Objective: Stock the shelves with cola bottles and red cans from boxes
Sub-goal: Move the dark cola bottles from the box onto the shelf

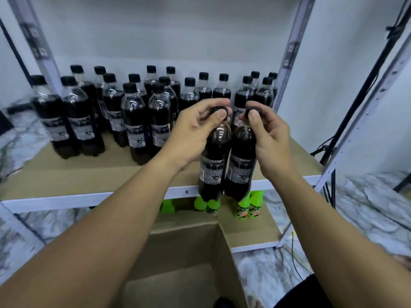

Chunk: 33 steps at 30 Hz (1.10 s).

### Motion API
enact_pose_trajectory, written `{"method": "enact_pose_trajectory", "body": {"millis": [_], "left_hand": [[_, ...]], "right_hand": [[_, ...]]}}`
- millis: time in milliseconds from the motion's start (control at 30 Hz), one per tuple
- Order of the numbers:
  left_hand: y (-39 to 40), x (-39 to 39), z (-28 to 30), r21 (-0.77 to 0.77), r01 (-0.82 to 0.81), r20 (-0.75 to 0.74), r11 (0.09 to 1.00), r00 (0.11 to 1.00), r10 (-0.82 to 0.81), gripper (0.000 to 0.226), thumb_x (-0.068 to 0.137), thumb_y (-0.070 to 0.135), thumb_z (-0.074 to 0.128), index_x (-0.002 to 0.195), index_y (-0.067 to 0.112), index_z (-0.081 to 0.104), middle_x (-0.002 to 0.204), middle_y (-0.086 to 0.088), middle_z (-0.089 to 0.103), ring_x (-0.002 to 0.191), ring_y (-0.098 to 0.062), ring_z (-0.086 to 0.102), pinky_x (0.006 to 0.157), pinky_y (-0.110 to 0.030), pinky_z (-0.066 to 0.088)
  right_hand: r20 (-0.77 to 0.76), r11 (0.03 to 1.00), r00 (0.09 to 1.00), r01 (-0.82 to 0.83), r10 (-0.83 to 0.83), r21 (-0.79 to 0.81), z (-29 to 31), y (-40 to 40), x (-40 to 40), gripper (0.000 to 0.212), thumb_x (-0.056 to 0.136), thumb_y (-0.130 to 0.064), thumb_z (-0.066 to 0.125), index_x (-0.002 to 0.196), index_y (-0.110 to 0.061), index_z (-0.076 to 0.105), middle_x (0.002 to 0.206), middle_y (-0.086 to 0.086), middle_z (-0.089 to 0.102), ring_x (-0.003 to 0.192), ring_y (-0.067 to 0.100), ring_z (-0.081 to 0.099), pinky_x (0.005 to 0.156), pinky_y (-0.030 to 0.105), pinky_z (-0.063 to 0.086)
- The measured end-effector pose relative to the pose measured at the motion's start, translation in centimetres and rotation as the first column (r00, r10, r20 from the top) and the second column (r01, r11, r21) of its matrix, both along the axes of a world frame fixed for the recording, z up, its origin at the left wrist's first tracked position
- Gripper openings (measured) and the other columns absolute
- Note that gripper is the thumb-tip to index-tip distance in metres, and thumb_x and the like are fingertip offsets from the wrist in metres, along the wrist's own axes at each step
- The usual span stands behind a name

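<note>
Each hand pinches a cola bottle by its black cap: left hand [195, 127] holds the left bottle [213, 165], right hand [270, 138] the right bottle [240, 167]. Both bottles hang touching, before the shelf edge [89, 197], stocked bottles [135, 121] beyond.

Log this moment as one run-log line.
left hand: holds cola bottle by cap | right hand: holds second cola bottle by cap | both at shelf front edge

Green soda bottles [242, 206] on lower shelf, black cable [295, 261] on marble floor [367, 210], tripod [347, 121] at right.
</note>
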<state>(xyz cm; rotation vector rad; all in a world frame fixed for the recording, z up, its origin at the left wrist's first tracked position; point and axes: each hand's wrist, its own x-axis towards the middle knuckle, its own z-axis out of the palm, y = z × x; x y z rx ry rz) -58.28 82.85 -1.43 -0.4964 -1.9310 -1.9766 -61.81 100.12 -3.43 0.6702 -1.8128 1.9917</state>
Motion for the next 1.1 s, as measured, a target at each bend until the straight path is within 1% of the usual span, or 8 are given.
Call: {"method": "enact_pose_trajectory", "body": {"millis": [133,267,367,567,700,767,933,1100], "left_hand": [[1.7,-3.8,0.5,0.002,-0.029,-0.032,1.0,0.999,0.029,0.026,0.101,0.005,0.061,0.126,0.01,0.066,0.119,-0.012,0.073,0.114,-0.02,0.07,0.107,-0.038,0.053],[2.9,-7.6,0.1,0.008,-0.061,-0.038,0.998,0.997,0.061,0.026,0.101,0.004,0.062,0.126,0.008,0.066,0.122,-0.013,0.072,0.119,-0.026,0.068,0.11,-0.04,0.051],[3.6,-10.4,-0.2,0.019,-0.096,-0.04,0.995,0.994,0.097,0.025,0.101,0.004,0.062,0.125,0.007,0.066,0.122,-0.012,0.072,0.116,-0.019,0.068,0.109,-0.035,0.051],[4.2,-15.6,-0.9,-0.008,-0.209,-0.083,0.978,0.975,0.207,0.021,0.1,0.008,0.065,0.118,0.016,0.069,0.119,-0.005,0.073,0.116,-0.014,0.068,0.11,-0.034,0.05],[4.0,-18.2,-1.1,-0.045,-0.272,-0.114,0.961,0.957,0.266,0.023,0.1,0.01,0.064,0.122,0.012,0.068,0.12,-0.004,0.073,0.114,-0.01,0.068,0.106,-0.027,0.051],[3.7,-19.2,-1.2,-0.066,-0.288,-0.126,0.955,0.952,0.278,0.023,0.101,0.011,0.063,0.123,0.013,0.068,0.122,-0.002,0.072,0.116,-0.008,0.067,0.108,-0.028,0.05],[3.2,-20.5,-1.6,-0.066,-0.277,-0.151,0.958,0.952,0.265,0.023,0.101,0.01,0.062,0.123,0.01,0.067,0.122,-0.007,0.072,0.116,-0.012,0.067,0.109,-0.035,0.051],[3.1,-20.5,-1.6,-0.093,-0.267,-0.136,0.959,0.958,0.253,0.031,0.102,0.012,0.063,0.132,0.008,0.064,0.125,-0.004,0.071,0.121,-0.009,0.065,0.109,-0.025,0.048]], "right_hand": [[-0.095,0.987,0.983,0.158,-0.155,0.03,0.4,0.5,-3.6,0.029,0.103,-0.022,0.055,0.124,-0.003,0.061,0.103,0.009,0.071,0.096,0.014,0.068,0.088,0.026,0.052],[-0.122,0.97,0.963,0.241,-0.239,0.009,0.0,0.7,-7.2,0.024,0.104,-0.021,0.054,0.117,-0.003,0.064,0.093,0.002,0.07,0.088,0.014,0.067,0.081,0.025,0.052],[-0.106,0.948,0.942,0.318,-0.318,-0.019,0.0,0.4,-10.1,0.026,0.104,-0.023,0.054,0.11,-0.002,0.067,0.087,0.003,0.071,0.08,0.01,0.066,0.075,0.022,0.051],[-0.125,0.899,0.894,0.437,-0.431,0.024,-0.3,-0.3,-15.9,0.031,0.102,-0.036,0.051,0.097,-0.012,0.071,0.078,0.0,0.071,0.074,0.019,0.067,0.072,0.04,0.055],[-0.163,0.861,0.856,0.505,-0.49,0.064,-0.4,-0.6,-18.4,0.03,0.103,-0.033,0.05,0.097,-0.012,0.07,0.077,-0.011,0.065,0.074,-0.001,0.06,0.071,0.018,0.046],[-0.189,0.85,0.845,0.521,-0.499,0.084,-0.4,-0.7,-19.2,0.03,0.103,-0.033,0.049,0.094,-0.012,0.069,0.079,-0.011,0.062,0.076,-0.003,0.056,0.07,0.013,0.04],[-0.218,0.84,0.832,0.536,-0.51,0.084,-0.8,-0.8,-20.8,0.035,0.102,-0.035,0.047,0.095,-0.01,0.07,0.089,0.003,0.066,0.086,0.017,0.061,0.079,0.031,0.049],[-0.165,0.86,0.856,0.506,-0.49,0.072,-0.6,-0.6,-20.6,0.034,0.101,-0.037,0.051,0.1,-0.01,0.072,0.092,0.0,0.07,0.089,0.01,0.064,0.082,0.03,0.052]]}}
